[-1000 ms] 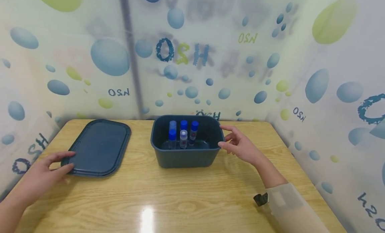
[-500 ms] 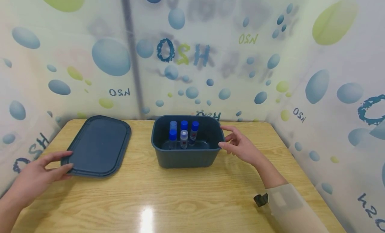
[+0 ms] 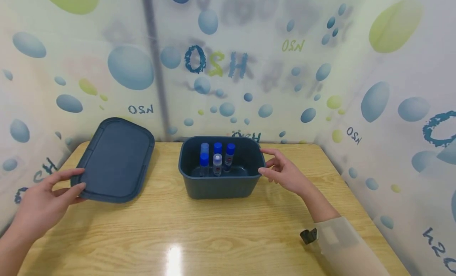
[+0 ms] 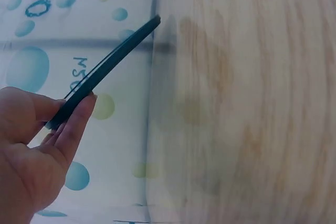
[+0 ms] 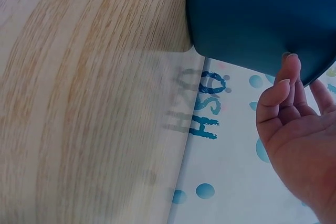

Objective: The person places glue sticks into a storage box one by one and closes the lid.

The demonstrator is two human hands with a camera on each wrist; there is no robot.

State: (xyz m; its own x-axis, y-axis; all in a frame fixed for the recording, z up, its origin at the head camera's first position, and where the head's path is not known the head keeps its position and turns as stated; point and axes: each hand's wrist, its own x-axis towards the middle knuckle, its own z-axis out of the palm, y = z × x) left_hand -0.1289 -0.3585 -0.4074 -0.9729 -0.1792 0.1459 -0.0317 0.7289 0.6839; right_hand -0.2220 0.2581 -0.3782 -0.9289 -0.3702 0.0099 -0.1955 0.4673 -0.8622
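Dark-blue lid (image 3: 114,159), far edge tilted up at the table's (image 3: 228,228) left, is pinched only at its near corner by left fingers (image 3: 69,189); it could slip. The right hand (image 3: 285,173), relaxed, touches the bin (image 3: 221,185).

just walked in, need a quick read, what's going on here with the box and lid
A person sits at a wooden table. The left hand pinches the near edge of the dark blue lid and holds it tilted, its far end raised off the table. The right hand rests against the right rim of the open box. Inside the box, several small blue-capped bottles stand upright.
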